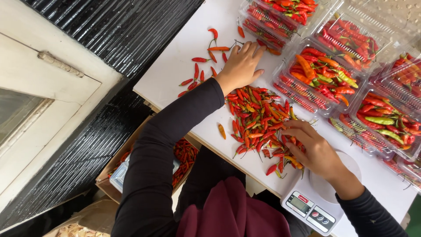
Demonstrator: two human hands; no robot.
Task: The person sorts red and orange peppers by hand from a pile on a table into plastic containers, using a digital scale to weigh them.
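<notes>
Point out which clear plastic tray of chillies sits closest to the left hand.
The clear tray just beyond the left hand, holding orange, red and green chillies. It borders the loose chilli pile; the other trays lie farther along the white table.

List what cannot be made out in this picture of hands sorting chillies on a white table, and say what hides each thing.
- Head view: what the left hand touches; its palm faces down.
- Head view: whether the right hand has a chilli in its grip; its fingers are buried in the chilli pile.
- Head view: the scale pan, mostly under the right wrist.
- Head view: the far trays, cut by the right edge.
- Head view: the box below the table, behind the left sleeve.
</notes>
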